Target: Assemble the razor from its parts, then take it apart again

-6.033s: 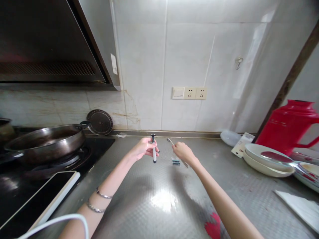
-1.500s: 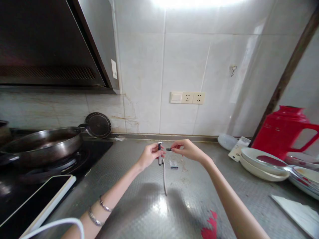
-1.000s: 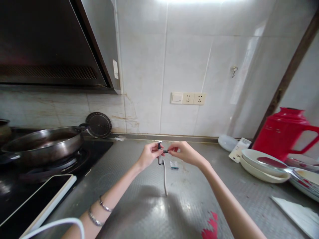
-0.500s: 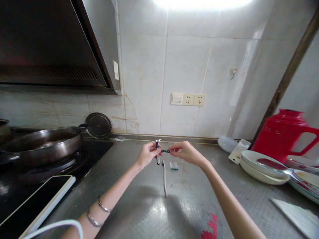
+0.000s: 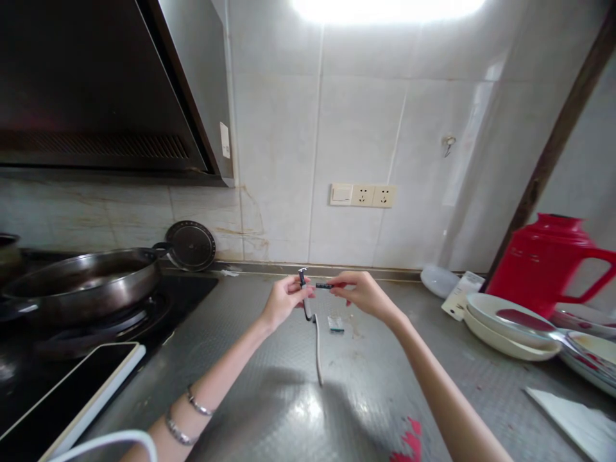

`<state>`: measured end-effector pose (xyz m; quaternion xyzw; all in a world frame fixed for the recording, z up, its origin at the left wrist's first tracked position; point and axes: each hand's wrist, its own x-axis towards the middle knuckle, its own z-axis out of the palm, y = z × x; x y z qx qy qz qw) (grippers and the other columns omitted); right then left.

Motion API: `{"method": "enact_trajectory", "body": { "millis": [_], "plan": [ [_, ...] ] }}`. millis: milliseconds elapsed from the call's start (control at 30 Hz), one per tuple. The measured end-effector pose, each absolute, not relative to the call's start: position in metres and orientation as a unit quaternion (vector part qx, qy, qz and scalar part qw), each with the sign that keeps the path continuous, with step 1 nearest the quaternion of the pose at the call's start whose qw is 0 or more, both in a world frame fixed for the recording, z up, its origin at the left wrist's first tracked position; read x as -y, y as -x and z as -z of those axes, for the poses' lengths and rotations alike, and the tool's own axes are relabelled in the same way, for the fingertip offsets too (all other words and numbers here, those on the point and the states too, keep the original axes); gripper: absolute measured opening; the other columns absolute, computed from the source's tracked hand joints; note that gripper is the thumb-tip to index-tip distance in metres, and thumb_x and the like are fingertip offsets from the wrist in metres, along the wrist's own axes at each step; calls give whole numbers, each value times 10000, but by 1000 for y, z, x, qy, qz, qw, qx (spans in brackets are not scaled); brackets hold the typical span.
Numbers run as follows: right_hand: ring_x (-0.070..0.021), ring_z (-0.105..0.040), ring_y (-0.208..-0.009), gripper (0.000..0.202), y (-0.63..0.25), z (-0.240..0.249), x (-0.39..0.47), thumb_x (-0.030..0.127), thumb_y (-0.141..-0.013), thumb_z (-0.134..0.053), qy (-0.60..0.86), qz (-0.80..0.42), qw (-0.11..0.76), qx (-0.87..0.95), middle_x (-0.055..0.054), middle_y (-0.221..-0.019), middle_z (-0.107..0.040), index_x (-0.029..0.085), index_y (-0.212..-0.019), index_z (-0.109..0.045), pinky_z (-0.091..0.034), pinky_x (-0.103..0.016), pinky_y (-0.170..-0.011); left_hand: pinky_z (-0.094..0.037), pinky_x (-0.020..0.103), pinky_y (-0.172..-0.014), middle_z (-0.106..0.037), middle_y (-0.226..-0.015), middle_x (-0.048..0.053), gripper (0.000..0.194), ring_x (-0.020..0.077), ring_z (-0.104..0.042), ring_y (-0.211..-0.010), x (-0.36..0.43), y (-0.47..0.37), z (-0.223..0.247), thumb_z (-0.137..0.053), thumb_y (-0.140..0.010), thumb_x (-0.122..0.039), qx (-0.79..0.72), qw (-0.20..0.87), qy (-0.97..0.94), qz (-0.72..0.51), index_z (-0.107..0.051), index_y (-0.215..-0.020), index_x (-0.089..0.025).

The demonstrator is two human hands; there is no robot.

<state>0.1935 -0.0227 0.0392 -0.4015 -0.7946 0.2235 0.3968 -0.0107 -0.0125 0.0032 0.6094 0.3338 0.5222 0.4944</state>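
Note:
My left hand (image 5: 285, 299) is closed around a slim grey and black tool (image 5: 307, 301) with a shiny tip, held upright above the counter. Between the fingertips of my right hand (image 5: 356, 292) is a short dark strip (image 5: 324, 285), held level. Its left end points at the tool and lies close to my left fingertips; whether they touch it I cannot tell. Below the hands, a thin whitish rod (image 5: 318, 356) with a dark upper end lies on the counter. Beside it lies a small clear packet (image 5: 335, 323) with a dark green edge.
A metal pan (image 5: 86, 282) stands on the black stove at left, with a phone (image 5: 67, 398) and white cable (image 5: 106, 437) in front. A red thermos jug (image 5: 539, 263), stacked plates (image 5: 510, 324) and white paper (image 5: 572, 417) are at right on the grey counter (image 5: 269, 398).
The dark strip and my right fingertips have shifted slightly upward, and the strip has moved a little to the right relative to the tool. My left hand keeps its hold on the tool.

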Motion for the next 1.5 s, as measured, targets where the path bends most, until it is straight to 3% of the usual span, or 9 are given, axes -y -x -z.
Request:
{"method": "enact_trajectory", "body": {
  "millis": [367,667,1033,1500],
  "plan": [
    [-162,-607,-652,297,-190,-44,26,365,-715,-628,374,-234,514,736,-58,-792,-680,152,-907,-707,-553,-252,-468,-441,212,-512,-614,-584,-18,351,123,-584,-537,25,5,5,-717,-633,-417,-339,363,-715,-492,-525,-798,-174],
    [-181,-626,-747,219,-186,-50,35,316,-742,-618,351,-216,477,776,-60,-868,-691,184,-887,-716,-523,-234,-504,-363,181,-474,-553,-555,-53,377,85,-516,-482,37,-8,11,-697,-656,-439,-346,315,-738,-486,-429,-747,-190],
    [-178,-632,-757,201,-183,-52,39,300,-750,-611,346,-209,459,791,-50,-875,-694,210,-898,-713,-516,-232,-529,-363,183,-460,-590,-593,-36,376,94,-541,-477,41,-12,9,-691,-661,-444,-356,328,-729,-484,-469,-813,-182],
    [-165,-619,-713,210,-184,-49,36,313,-718,-638,327,-263,474,774,-47,-840,-683,180,-861,-715,-547,-238,-508,-338,180,-434,-557,-525,-52,360,95,-526,-444,42,-12,7,-684,-664,-437,-370,337,-727,-470,-435,-739,-189]
  ]
}}
